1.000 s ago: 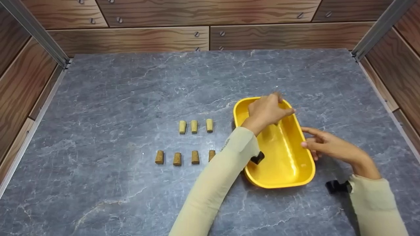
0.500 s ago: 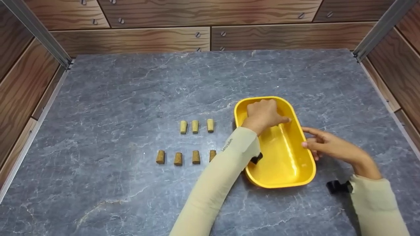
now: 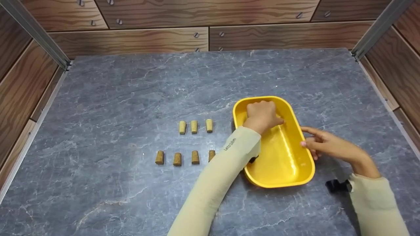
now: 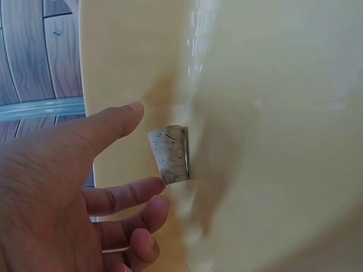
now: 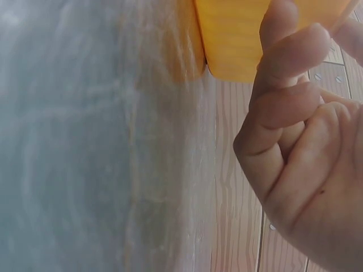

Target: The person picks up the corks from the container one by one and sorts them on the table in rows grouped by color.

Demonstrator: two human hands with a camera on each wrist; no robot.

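Note:
My left hand [image 3: 262, 115] reaches down inside a yellow plastic tub [image 3: 279, 170]. A tapered cork stopper [image 4: 170, 156] lies against the tub's inner wall in the left wrist view. Thumb and index finger stand apart on either side of it; the index fingertip is at its lower end, and whether it touches cannot be told. At the tub's right side, my right hand [image 3: 331, 147] holds the wall, thumb at the rim and fingers curled against the outside. Most of the left fingers are hidden from the head view.
Three pale cork stoppers [image 3: 194, 126] stand in a row left of the tub on the grey marbled table [image 3: 131, 98]. Nearer is a row of several brown cork stoppers [image 3: 177, 159], its right end partly covered by the left sleeve [image 3: 210, 186]. Wood-patterned panels [image 3: 131, 41] border the table.
My left hand has sunk from rim height deeper into the tub, its thumb moving away from the right rim. The right hand and the tub stay in place.

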